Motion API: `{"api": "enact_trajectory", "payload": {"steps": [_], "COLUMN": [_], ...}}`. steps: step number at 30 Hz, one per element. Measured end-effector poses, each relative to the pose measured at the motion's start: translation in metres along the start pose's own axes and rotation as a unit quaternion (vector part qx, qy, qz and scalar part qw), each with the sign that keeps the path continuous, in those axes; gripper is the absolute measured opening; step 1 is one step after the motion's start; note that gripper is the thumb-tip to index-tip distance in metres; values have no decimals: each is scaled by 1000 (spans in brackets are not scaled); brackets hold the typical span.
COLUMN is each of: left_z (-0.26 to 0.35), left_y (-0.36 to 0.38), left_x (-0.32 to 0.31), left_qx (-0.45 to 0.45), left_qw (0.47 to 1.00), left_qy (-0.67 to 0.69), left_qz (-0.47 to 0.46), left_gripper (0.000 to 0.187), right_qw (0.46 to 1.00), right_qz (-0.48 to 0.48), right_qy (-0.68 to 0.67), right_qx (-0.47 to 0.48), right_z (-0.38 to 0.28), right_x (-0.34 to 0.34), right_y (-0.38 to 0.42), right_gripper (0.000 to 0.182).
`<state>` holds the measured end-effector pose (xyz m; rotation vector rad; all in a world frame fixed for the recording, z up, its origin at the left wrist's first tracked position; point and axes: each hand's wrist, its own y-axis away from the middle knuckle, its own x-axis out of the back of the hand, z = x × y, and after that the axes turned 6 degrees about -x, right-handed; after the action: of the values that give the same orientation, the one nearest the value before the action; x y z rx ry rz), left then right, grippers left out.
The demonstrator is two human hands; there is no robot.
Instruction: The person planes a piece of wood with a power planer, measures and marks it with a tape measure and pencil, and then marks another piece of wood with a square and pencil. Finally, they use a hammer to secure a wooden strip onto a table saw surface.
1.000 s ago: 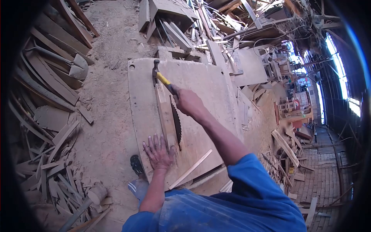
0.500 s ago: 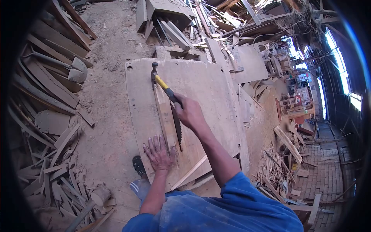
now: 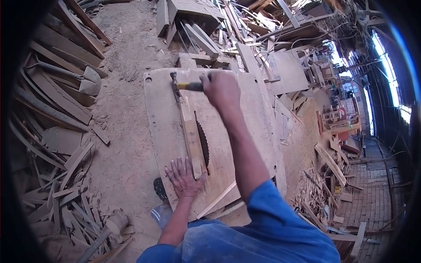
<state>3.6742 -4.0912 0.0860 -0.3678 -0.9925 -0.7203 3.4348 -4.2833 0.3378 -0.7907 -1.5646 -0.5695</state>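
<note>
My right hand is closed round the end of a hammer with a yellow and black handle. The hammer's head is at the far end of a wooden strip, which lies lengthwise on a wooden saw table. A toothed circular saw blade rises through a slot just right of the strip. My left hand rests flat on the table with fingers spread, its thumb at the strip's near end.
A thin light batten lies across the table's near right corner. Left on the dusty ground are a shovel, curved boards and offcuts. More scrap wood is heaped at right, and a wooden box stands beyond the table.
My right hand has moved forward, away from my body, and the hammer handle has swung from slanting to nearly crosswise. My left hand remains flat by the strip's near end.
</note>
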Motion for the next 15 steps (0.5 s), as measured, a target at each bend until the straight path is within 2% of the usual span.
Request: {"api": "enact_trajectory", "payload": {"steps": [4, 8, 9, 10, 12, 14, 15], "left_z": [-1, 5, 9, 14, 24, 27, 25], "left_y": [-1, -9, -13, -16, -17, -17, -17], "left_x": [10, 21, 27, 32, 30, 20, 13], "left_qx": [-2, 12, 28, 43, 81, 93, 88], "left_qw": [999, 993, 991, 988, 978, 973, 974], "left_qy": [47, 113, 130, 148, 188, 207, 205], "left_qz": [19, 30, 22, 15, 30, 33, 29], "left_gripper": [103, 87, 84, 80, 76, 73, 72], "right_qw": [998, 991, 986, 970, 956, 950, 921], "right_qz": [-60, -128, -164, -243, -287, -251, -245], "right_qy": [-14, -26, -17, -24, -56, -179, -285], "right_qx": [5, -13, -13, -20, 5, -54, -105], "right_z": [-15, 7, 9, 13, 36, 54, 64], "right_x": [17, 3, 8, 17, 0, 1, 11], "right_y": [-34, -39, -34, -28, -12, 24, 40], "right_gripper": [31, 37, 37, 35, 32, 33, 31]}}
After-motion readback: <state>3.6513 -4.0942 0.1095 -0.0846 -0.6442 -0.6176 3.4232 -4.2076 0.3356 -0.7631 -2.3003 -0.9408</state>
